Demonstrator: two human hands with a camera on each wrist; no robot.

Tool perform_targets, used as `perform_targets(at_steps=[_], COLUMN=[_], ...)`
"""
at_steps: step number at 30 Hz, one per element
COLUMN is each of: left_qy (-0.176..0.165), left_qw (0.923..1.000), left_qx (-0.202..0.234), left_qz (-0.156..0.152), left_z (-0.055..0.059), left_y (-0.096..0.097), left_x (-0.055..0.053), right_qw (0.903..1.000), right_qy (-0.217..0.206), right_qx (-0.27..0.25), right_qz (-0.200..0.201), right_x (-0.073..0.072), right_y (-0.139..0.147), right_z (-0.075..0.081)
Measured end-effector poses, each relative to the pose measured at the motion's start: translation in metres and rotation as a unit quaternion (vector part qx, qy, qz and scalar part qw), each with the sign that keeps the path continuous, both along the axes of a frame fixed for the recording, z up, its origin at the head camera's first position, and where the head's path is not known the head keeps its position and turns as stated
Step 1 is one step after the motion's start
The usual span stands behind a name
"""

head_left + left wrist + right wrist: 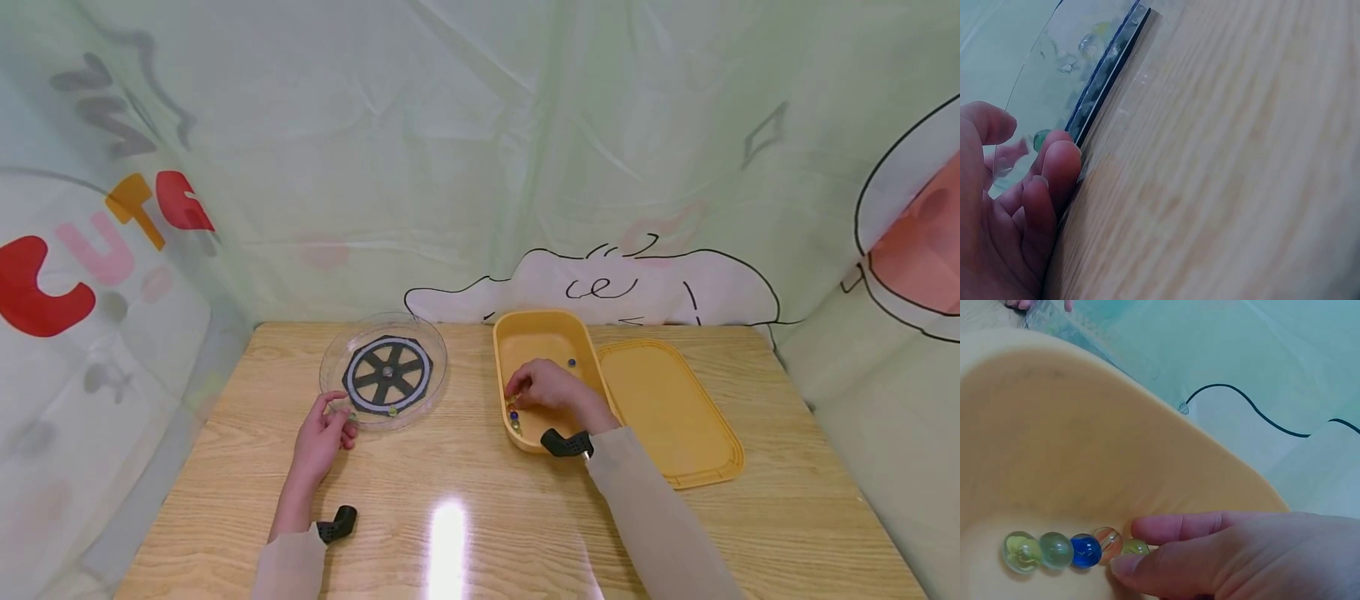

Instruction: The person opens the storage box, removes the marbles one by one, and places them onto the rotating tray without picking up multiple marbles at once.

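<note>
My right hand [546,385] reaches into a yellow plastic tub [551,317]. Its thumb and index finger pinch a yellow-green marble [1135,547] at the end of a row along the wall. In that row lie an orange marble [1109,542], a blue marble [1086,551] and two greenish ones. Another blue marble [572,362] lies apart in the tub. At the near left rim of a clear round dish [437,400], my left hand [321,437] rests with loosely bent fingers. A green marble [1041,139] shows inside the dish by its fingertips.
In the dish sits a dark spoked wheel shape [387,374] with a pale ring; a yellow-green marble [393,411] lies at its near edge. A yellow lid [671,408] lies flat right of the tub. A printed curtain [465,167] hangs behind the wooden table [420,483].
</note>
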State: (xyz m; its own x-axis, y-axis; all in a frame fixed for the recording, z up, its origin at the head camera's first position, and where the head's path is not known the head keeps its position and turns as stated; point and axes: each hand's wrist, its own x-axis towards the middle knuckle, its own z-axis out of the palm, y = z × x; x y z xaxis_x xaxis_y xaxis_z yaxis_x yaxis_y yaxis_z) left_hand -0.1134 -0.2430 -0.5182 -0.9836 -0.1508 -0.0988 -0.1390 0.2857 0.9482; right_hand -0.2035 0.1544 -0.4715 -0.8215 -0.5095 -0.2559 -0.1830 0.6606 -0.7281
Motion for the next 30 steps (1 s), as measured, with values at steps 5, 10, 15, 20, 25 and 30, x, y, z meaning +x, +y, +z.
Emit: perform_targets(at_steps=[5, 10, 15, 20, 25, 30], left_qy=[0.001, 0.000, 0.001, 0.000, -0.003, -0.003], left_qw=[1.0000, 1.0000, 1.0000, 1.0000, 1.0000, 1.0000], left_qx=[-0.001, -0.008, -0.004, 0.002, -0.001, -0.004], left_qz=[0.000, 0.001, 0.002, 0.001, 0.004, 0.007], left_z=[0.0007, 0.0004, -0.0007, -0.0019, -0.0012, -0.0008], left_y=[0.0001, 0.0003, 0.0003, 0.0000, 0.0008, 0.0014], left_x=[0.0003, 0.0003, 0.0002, -0.0001, 0.0000, 0.0000], right_qw=[0.9999, 0.9998, 0.9996, 0.9995, 0.9987, 0.9981], right_qy=[0.000, -0.002, -0.003, 0.008, 0.018, 0.023], right_qx=[0.011, 0.018, 0.022, 0.015, 0.007, -0.001], right_qz=[-0.006, -0.013, -0.017, -0.027, -0.046, -0.056], right_x=[0.0005, 0.0014, 0.0015, 0.0016, 0.0003, 0.0004], right_y=[-0.0002, -0.0011, -0.0018, -0.0017, -0.0007, -0.0002], right_z=[0.0003, 0.0017, 0.0015, 0.0012, -0.0010, -0.0017])
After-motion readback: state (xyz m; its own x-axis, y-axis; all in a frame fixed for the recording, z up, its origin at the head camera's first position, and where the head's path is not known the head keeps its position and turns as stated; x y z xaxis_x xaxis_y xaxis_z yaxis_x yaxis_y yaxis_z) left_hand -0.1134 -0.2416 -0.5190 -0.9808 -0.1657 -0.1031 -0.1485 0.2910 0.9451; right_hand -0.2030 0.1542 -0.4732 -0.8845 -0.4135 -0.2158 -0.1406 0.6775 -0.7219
